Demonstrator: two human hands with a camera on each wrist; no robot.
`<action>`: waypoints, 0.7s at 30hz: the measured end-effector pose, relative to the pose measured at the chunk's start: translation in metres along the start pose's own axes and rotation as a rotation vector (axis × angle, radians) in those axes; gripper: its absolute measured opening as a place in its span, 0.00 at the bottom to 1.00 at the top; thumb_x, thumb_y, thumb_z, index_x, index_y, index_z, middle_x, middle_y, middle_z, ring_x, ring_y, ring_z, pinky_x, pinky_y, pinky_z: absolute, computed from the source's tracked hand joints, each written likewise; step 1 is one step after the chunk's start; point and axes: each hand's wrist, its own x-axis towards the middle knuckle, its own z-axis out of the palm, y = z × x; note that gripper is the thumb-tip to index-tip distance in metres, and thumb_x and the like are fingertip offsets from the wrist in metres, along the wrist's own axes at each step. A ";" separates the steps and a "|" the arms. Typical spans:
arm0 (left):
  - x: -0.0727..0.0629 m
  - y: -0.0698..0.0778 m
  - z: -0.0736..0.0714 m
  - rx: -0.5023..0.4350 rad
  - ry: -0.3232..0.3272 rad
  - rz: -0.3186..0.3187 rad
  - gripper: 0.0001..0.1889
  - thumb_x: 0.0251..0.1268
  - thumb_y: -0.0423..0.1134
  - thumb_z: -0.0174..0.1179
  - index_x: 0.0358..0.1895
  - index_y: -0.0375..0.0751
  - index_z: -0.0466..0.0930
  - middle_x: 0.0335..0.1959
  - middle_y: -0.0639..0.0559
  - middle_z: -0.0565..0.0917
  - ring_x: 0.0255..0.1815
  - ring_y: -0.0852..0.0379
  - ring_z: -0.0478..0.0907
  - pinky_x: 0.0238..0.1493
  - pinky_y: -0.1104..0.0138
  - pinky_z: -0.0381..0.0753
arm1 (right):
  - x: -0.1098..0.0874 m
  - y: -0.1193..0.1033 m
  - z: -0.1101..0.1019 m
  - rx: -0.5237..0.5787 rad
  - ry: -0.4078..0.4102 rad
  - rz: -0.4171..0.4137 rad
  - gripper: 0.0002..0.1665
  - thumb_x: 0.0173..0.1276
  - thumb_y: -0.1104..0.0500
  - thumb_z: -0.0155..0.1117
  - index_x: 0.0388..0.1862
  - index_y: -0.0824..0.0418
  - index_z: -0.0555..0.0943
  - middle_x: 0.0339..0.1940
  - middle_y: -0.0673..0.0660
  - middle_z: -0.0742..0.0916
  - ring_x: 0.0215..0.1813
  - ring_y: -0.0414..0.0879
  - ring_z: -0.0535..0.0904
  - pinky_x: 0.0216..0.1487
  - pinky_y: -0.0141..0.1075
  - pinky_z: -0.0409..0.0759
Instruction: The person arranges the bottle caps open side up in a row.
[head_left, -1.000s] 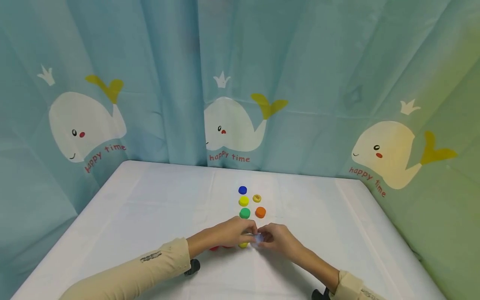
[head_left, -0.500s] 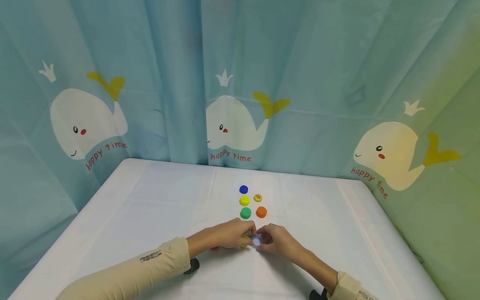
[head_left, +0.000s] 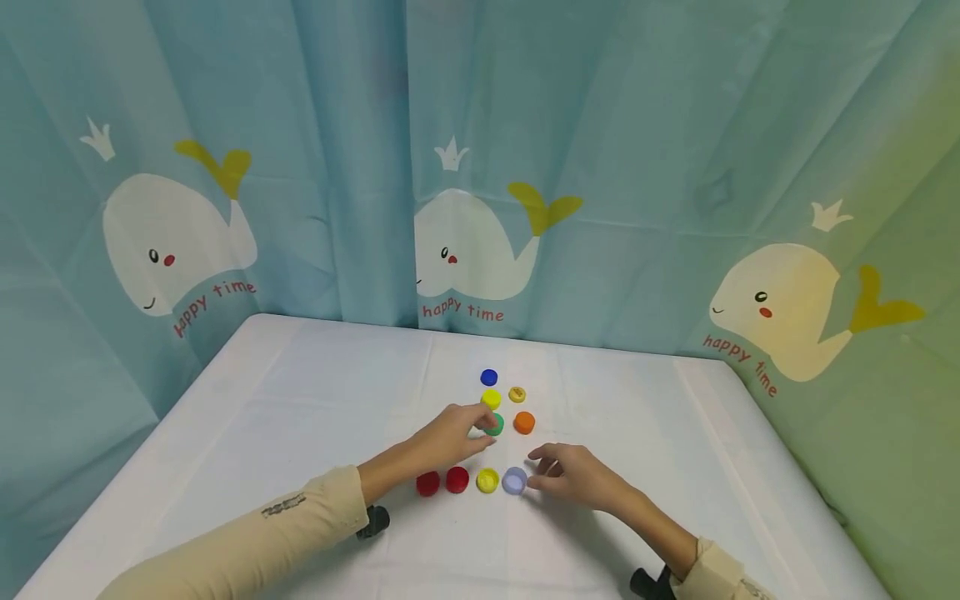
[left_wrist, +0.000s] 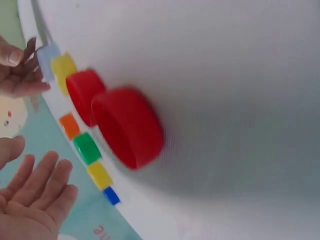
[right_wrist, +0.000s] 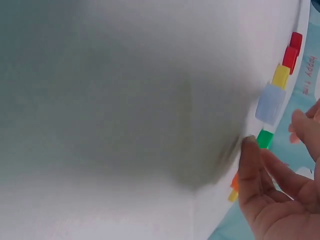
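Note:
A front row of bottle caps lies on the white table: two red caps [head_left: 457, 480], a yellow cap [head_left: 487, 481] and a pale lavender cap [head_left: 514, 481], hollow sides showing on the last two. My right hand [head_left: 573, 477] hovers right beside the lavender cap, fingers loosely bent and holding nothing. Behind that row, my left hand [head_left: 453, 435] reaches toward a green cap [head_left: 496, 425], its fingertips overlapping the cap in the head view. In the left wrist view the left palm [left_wrist: 30, 215] is bare, with the fingers extended.
Farther back lie an orange cap [head_left: 524, 422], another yellow cap [head_left: 491, 399], a small gold-coloured cap [head_left: 517, 394] and a blue cap [head_left: 489, 377]. A blue-green curtain [head_left: 337, 208] with printed whales hangs behind the table [head_left: 300, 417].
Both hands have let go of the lavender cap, which now lies at the row's right end. My left hand has moved away toward the green cap; my right hand has shifted slightly right.

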 end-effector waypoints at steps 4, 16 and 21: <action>0.003 0.000 -0.008 0.005 0.025 -0.051 0.13 0.62 0.36 0.63 0.48 0.38 0.77 0.46 0.48 0.82 0.51 0.50 0.77 0.51 0.61 0.76 | 0.007 0.001 -0.003 -0.037 0.058 0.004 0.18 0.61 0.56 0.68 0.45 0.66 0.81 0.31 0.48 0.83 0.34 0.44 0.79 0.35 0.33 0.78; 0.024 -0.008 -0.009 0.202 0.021 -0.045 0.18 0.56 0.36 0.67 0.48 0.30 0.79 0.38 0.44 0.78 0.39 0.52 0.74 0.44 0.63 0.76 | 0.054 -0.011 0.000 -0.090 0.229 -0.047 0.15 0.57 0.65 0.70 0.43 0.70 0.81 0.34 0.56 0.85 0.36 0.47 0.81 0.39 0.35 0.80; 0.032 -0.009 -0.007 0.206 0.001 -0.091 0.18 0.56 0.37 0.67 0.48 0.30 0.79 0.37 0.45 0.80 0.38 0.53 0.75 0.43 0.65 0.77 | 0.065 -0.011 -0.001 -0.111 0.229 0.003 0.17 0.56 0.66 0.70 0.45 0.70 0.81 0.36 0.58 0.85 0.37 0.47 0.81 0.40 0.36 0.80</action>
